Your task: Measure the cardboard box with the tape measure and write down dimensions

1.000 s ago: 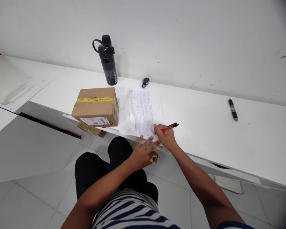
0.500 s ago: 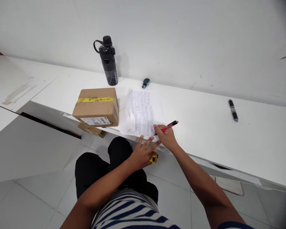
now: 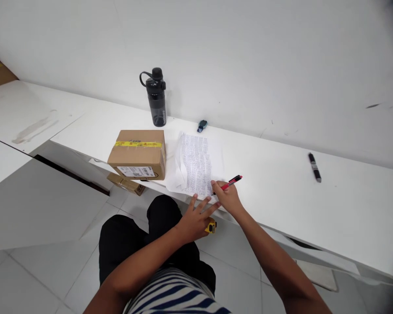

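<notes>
A printed paper sheet point(image 3: 196, 163) lies near the front edge of the white table point(image 3: 281, 196). My right hand point(image 3: 227, 198) is closed on a red pen point(image 3: 232, 181), its tip at the sheet's near right corner. My left hand point(image 3: 194, 218) lies with fingers spread on the sheet's near edge and table lip. A small yellow object point(image 3: 211, 226) shows just under that hand; whether the hand holds it I cannot tell.
A taped cardboard box point(image 3: 138, 154) stands left of the paper, with a dark water bottle point(image 3: 157, 97) behind it by the wall. A small blue-grey object point(image 3: 201, 126) lies behind the sheet. A black marker point(image 3: 314, 167) rests far right. Another carton point(image 3: 126, 183) sits below the table.
The view has tilted up slightly, so everything sits lower in the picture. Both hands stay at the paper's near corner; the pen has barely shifted.
</notes>
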`<act>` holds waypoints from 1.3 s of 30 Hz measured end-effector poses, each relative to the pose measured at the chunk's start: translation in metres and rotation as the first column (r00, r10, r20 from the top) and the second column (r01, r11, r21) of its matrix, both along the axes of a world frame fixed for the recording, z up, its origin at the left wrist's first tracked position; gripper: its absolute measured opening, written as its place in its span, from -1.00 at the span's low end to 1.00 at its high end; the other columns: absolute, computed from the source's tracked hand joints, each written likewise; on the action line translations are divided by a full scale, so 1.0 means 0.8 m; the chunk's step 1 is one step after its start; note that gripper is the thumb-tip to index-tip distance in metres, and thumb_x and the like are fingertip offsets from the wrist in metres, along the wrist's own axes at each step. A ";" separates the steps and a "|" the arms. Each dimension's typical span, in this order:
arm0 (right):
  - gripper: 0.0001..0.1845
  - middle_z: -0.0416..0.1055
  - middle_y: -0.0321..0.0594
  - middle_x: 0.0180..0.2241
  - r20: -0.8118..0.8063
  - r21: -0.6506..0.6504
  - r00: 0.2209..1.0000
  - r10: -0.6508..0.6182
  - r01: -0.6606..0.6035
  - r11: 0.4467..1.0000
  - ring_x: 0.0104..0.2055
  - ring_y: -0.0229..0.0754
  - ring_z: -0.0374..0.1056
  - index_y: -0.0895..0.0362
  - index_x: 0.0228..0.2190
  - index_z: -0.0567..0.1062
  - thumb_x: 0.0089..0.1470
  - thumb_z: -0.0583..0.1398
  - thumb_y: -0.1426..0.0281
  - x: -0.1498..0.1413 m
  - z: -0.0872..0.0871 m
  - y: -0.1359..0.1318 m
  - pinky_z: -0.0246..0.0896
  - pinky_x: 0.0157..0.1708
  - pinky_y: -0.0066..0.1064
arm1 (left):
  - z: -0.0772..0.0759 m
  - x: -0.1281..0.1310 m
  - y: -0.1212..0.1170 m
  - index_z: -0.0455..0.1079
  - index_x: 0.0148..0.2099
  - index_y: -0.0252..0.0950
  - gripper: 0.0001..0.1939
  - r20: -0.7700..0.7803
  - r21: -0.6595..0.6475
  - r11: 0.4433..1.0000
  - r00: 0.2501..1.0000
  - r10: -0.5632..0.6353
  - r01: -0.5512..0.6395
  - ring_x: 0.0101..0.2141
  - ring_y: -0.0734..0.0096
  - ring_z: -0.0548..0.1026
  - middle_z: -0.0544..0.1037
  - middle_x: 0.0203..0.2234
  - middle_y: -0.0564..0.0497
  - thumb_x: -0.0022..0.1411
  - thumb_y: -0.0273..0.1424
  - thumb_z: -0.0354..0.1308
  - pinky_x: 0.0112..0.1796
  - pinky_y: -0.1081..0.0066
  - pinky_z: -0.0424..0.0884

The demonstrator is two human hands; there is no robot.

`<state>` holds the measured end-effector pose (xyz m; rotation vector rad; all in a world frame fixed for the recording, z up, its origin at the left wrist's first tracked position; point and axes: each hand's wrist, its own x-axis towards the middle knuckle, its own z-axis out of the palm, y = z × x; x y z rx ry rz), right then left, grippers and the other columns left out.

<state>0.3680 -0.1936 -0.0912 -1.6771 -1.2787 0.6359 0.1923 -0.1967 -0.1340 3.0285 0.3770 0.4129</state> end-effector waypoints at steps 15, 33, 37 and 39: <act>-0.06 -0.25 0.19 0.33 0.229 0.112 0.949 -0.217 0.196 0.974 0.36 0.23 -0.28 0.26 0.32 -0.22 0.06 0.10 0.26 -0.009 -0.041 0.017 0.02 0.16 0.06 | 0.091 -0.080 -0.023 0.54 -0.22 -0.25 -0.49 0.400 -0.422 0.905 0.906 0.138 0.049 -0.08 0.19 0.47 0.54 -0.10 -0.12 -0.11 0.02 0.33 0.00 0.27 0.32; -0.12 0.31 -0.14 0.14 -0.662 0.315 0.645 0.382 -0.223 0.922 0.10 -0.03 0.34 -0.17 0.26 -0.01 0.01 0.28 0.08 -0.235 0.062 -0.048 0.28 0.05 -0.15 | 0.169 -0.173 -0.003 0.40 0.00 -0.28 -0.47 0.415 -0.909 0.362 0.517 0.749 0.206 -0.11 0.24 0.45 0.44 -0.12 -0.11 -0.02 -0.23 0.38 -0.04 0.22 0.37; -0.28 0.37 -0.10 0.08 -0.622 0.286 0.684 0.380 -0.254 0.924 0.04 -0.01 0.38 -0.06 0.18 0.19 0.03 0.28 0.16 -0.232 0.064 -0.026 0.32 0.02 -0.17 | 0.183 -0.209 0.000 0.28 0.15 -0.20 -0.37 0.310 -0.925 0.048 0.675 0.670 0.378 0.02 0.21 0.41 0.42 0.01 -0.12 0.05 -0.23 0.35 0.01 0.23 0.36; -0.33 0.35 -0.10 0.11 -0.562 0.298 0.725 0.398 -0.272 0.915 0.08 0.01 0.34 -0.04 0.16 0.26 0.03 0.28 0.19 -0.228 0.066 -0.013 0.30 0.04 -0.16 | 0.192 -0.229 0.007 0.29 0.15 -0.20 -0.43 0.239 -0.935 -0.054 0.735 0.635 0.350 0.04 0.21 0.41 0.40 0.04 -0.13 0.13 -0.19 0.28 -0.03 0.26 0.40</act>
